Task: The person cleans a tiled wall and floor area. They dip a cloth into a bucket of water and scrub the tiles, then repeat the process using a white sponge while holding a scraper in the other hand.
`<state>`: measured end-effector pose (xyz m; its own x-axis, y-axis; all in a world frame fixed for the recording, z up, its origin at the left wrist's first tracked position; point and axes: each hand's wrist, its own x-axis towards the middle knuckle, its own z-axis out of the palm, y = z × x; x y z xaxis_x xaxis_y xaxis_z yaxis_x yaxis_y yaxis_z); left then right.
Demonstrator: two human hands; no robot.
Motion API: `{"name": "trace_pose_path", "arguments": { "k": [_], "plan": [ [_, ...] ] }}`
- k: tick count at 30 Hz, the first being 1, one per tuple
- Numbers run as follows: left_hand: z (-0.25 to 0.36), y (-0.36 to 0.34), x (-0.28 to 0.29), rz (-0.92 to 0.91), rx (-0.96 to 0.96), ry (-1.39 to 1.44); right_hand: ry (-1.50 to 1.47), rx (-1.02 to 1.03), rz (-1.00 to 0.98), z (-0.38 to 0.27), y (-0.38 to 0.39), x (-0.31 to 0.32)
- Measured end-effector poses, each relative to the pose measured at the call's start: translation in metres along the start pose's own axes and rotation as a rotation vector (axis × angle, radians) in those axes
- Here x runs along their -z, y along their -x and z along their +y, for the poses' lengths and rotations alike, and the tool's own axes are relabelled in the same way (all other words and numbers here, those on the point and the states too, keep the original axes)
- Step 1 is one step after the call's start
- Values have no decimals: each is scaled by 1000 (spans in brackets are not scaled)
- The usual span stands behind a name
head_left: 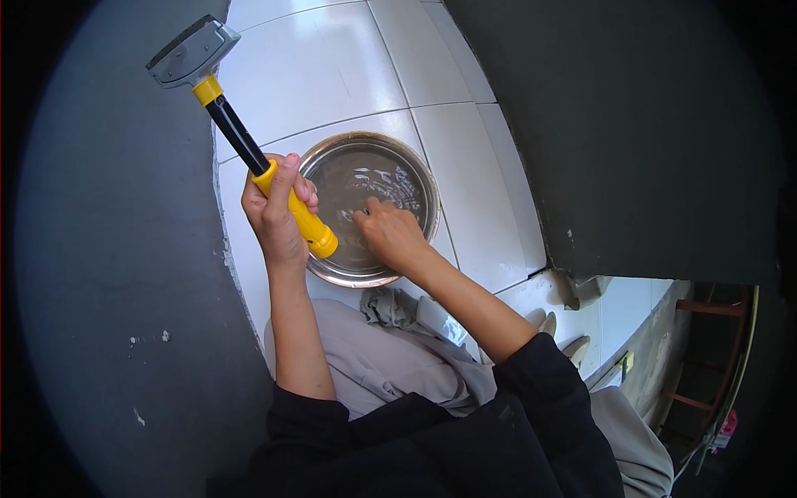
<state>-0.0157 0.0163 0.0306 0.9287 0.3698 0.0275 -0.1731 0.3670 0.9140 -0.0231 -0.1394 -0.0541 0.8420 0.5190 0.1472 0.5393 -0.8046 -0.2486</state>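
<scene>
In my left hand (278, 207) is a long-handled scraper (237, 133) with a yellow grip, a black shaft and a wide grey metal head. Its head points up and away to the left, over the dark wall. The fingers are wrapped round the yellow grip, beside the rim of a round metal basin (427, 178). Murky water (336, 170) with ripples fills the basin. My right hand (390, 236) reaches into the basin with its fingertips down at the water. Its fingers are curled together, and what they hold, if anything, is hidden.
White floor tiles (307, 62) run between a dark grey wall (108, 249) on the left and another dark surface (631, 141) on the right. A crumpled grey cloth (388, 307) lies by the basin's near side. A reddish ladder-like frame (706, 365) stands at the lower right.
</scene>
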Motion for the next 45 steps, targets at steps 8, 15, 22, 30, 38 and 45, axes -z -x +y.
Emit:
{"name": "trace_pose_path", "arguments": {
  "k": [8, 15, 22, 30, 38, 45],
  "plan": [
    [0, 1, 1, 0, 23, -2, -175, -72, 46, -8, -15, 29],
    [0, -1, 2, -9, -3, 1, -174, -44, 152, -7, -18, 11],
    [-2, 0, 2, 2, 6, -20, -164, -62, 223, -9, -13, 8],
    [-3, -2, -1, 11, 8, 6, -152, -36, 81, -6, 0, 7],
    [-8, -2, -5, 4, 9, -33, -371, -138, 185, -7, 1, 25],
    [-8, -2, -4, 35, 28, -73, -1318, -906, 141, 42, 3, 79]
  ]
}}
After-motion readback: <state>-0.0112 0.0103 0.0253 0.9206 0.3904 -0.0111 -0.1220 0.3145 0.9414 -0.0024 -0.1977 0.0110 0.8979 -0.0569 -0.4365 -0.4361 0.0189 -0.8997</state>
